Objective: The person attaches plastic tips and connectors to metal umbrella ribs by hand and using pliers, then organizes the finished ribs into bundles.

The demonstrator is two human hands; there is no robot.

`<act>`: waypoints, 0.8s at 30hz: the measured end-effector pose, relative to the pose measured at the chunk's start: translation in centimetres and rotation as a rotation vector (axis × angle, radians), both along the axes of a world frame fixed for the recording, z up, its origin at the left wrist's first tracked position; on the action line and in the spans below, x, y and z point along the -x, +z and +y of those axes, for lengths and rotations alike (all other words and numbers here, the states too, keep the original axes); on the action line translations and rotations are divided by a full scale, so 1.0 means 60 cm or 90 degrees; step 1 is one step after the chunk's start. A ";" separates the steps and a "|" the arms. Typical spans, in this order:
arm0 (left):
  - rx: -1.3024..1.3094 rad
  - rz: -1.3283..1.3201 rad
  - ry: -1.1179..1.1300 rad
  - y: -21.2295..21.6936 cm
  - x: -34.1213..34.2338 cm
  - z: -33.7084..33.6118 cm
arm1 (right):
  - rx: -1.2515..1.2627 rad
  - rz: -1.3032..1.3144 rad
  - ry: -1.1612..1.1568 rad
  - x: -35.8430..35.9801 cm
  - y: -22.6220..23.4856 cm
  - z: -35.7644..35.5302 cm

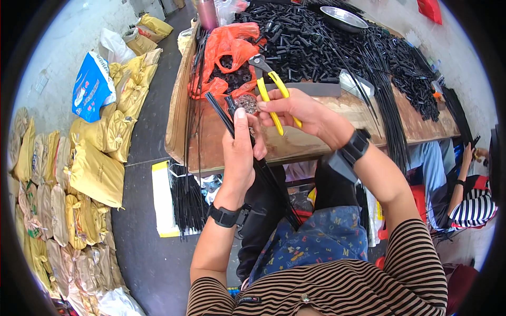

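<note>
My left hand (241, 150) is closed around a bundle of thin black rods (220, 111), thumb pressed on top. Their upper ends point toward the far left, and the rest runs down toward my lap. A short black fitting sits by my thumb; whether it is joined to a rod I cannot tell. My right hand (305, 113) grips pliers (279, 84) with yellow handles, the grey jaws pointing up and away from the rods. Just beyond my hands is a red bowl of small metal pieces (245, 100), beside a red plastic bag (227, 42) holding black parts.
A large heap of short black parts (300, 50) covers the back of the wooden table (327, 108). A metal bowl (345, 19) lies on it. Long black rods (387, 100) hang over the front edge. Yellow sacks (97, 171) line the left wall. Another person (466, 203) works at far right.
</note>
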State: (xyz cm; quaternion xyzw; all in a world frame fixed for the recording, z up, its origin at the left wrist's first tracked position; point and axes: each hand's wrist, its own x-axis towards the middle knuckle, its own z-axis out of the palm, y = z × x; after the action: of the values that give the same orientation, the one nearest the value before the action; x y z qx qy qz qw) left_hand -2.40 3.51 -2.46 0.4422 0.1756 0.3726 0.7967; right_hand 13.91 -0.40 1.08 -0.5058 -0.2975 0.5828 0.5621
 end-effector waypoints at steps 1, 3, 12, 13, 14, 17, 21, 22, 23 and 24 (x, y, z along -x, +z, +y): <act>0.002 0.016 0.015 0.003 -0.004 -0.003 | -0.009 -0.055 -0.005 0.004 0.003 -0.013; -0.008 0.040 0.036 0.013 -0.010 -0.011 | -0.053 -0.161 -0.019 0.015 0.009 -0.037; -0.060 0.152 0.045 0.039 -0.047 -0.040 | -0.202 -0.396 -0.282 0.023 -0.016 -0.081; -0.068 0.150 0.038 0.041 -0.048 -0.042 | -0.203 -0.394 -0.285 0.021 -0.023 -0.081; -0.075 0.149 0.030 0.043 -0.051 -0.045 | -0.205 -0.438 -0.311 0.019 -0.030 -0.080; -0.076 0.167 0.026 0.047 -0.059 -0.050 | -0.202 -0.527 -0.359 0.025 -0.021 -0.091; -0.077 0.167 0.015 0.050 -0.069 -0.052 | -0.319 -0.714 -0.454 0.025 -0.030 -0.098; -0.053 0.169 0.008 0.050 -0.070 -0.052 | -0.318 -0.715 -0.458 0.024 -0.034 -0.101; -0.028 0.171 0.002 0.050 -0.071 -0.052 | -0.358 -0.781 -0.466 0.024 -0.039 -0.104; -0.029 0.172 0.001 0.048 -0.072 -0.052 | -0.399 -0.845 -0.472 0.024 -0.044 -0.105</act>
State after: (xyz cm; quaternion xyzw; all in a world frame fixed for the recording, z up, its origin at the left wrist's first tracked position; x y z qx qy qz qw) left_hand 1.90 0.38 0.42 0.5062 0.2727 0.3141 0.7555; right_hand 12.50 -6.70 -1.55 -0.6302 -0.5307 -0.1715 0.5401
